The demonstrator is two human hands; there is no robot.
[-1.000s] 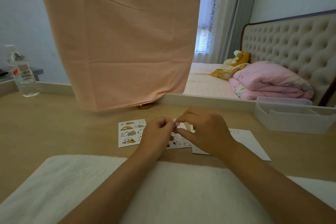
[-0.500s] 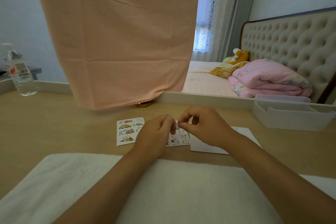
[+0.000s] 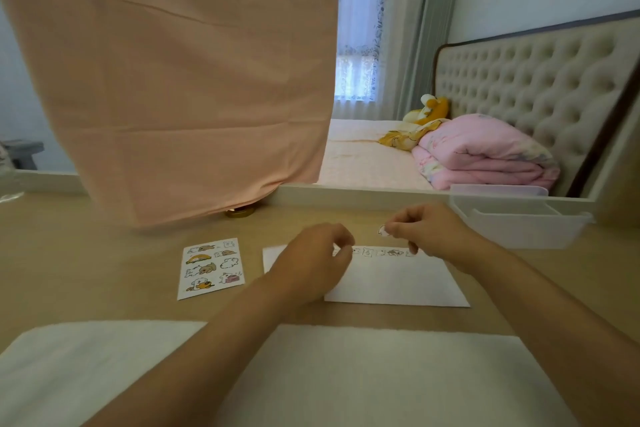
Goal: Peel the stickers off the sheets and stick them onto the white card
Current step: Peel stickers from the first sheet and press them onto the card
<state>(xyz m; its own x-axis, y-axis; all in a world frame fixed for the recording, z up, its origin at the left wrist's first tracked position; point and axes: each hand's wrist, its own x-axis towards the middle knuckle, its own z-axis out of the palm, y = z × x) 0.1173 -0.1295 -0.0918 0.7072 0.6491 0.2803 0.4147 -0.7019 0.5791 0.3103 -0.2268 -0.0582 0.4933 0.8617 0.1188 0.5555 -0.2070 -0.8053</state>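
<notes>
A sticker sheet [image 3: 210, 267] with cartoon animals lies on the wooden desk, left of my hands. The white card [image 3: 398, 282] lies to its right, with a row of small stickers [image 3: 381, 252] along its far edge. My right hand [image 3: 429, 232] hovers over that far edge and pinches a small white sticker [image 3: 382, 230] between thumb and fingertip. My left hand [image 3: 311, 262] is over the card's left end with loosely curled fingers and holds nothing I can see. It hides most of a second white sheet [image 3: 273, 258].
A white towel [image 3: 311, 374] covers the desk's near edge under my forearms. At the right stands a white plastic bin [image 3: 519, 222]. A peach cloth [image 3: 173, 80] hangs down at the back over a gold lid [image 3: 239, 212].
My hands have come apart. The right hand has moved right, carrying the peeled sticker over the card's far edge; the left hand has let go and stays near the sheet.
</notes>
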